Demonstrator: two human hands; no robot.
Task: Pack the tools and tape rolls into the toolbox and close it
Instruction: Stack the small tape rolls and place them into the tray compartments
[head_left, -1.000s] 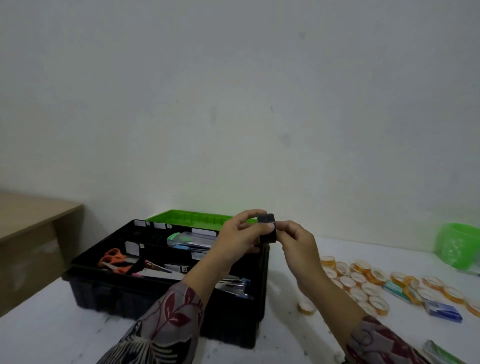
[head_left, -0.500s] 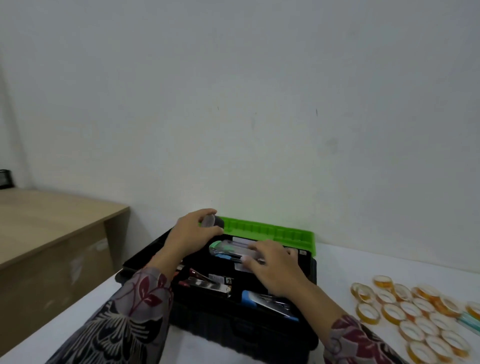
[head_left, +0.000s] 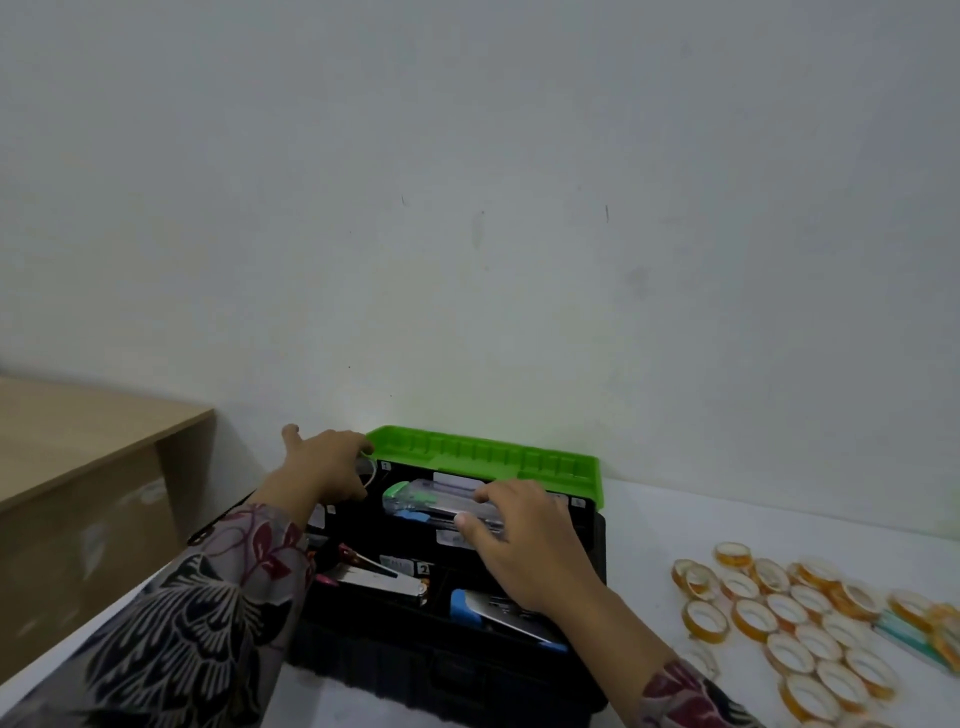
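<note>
The black toolbox (head_left: 441, 670) stands on the white table with its green lid (head_left: 493, 457) folded open behind it. My left hand (head_left: 322, 467) holds a small tape roll (head_left: 368, 470) over the box's back left corner. My right hand (head_left: 519, 535) pinches a clear packet with a green tool (head_left: 426, 501) lying in the back compartment. A silver tool (head_left: 379, 579) and a blue-tipped tool (head_left: 498, 616) lie in the front compartments. Several orange-rimmed tape rolls (head_left: 779, 613) lie loose on the table to the right.
A wooden desk (head_left: 78, 447) stands lower at the left, close to the toolbox. The wall runs right behind the lid. A teal packet (head_left: 904, 631) lies among the rolls at the far right edge.
Both hands came down from holding the roll in the air. My left hand carried it to the box's back left corner; my right hand let go and took the clear packet.
</note>
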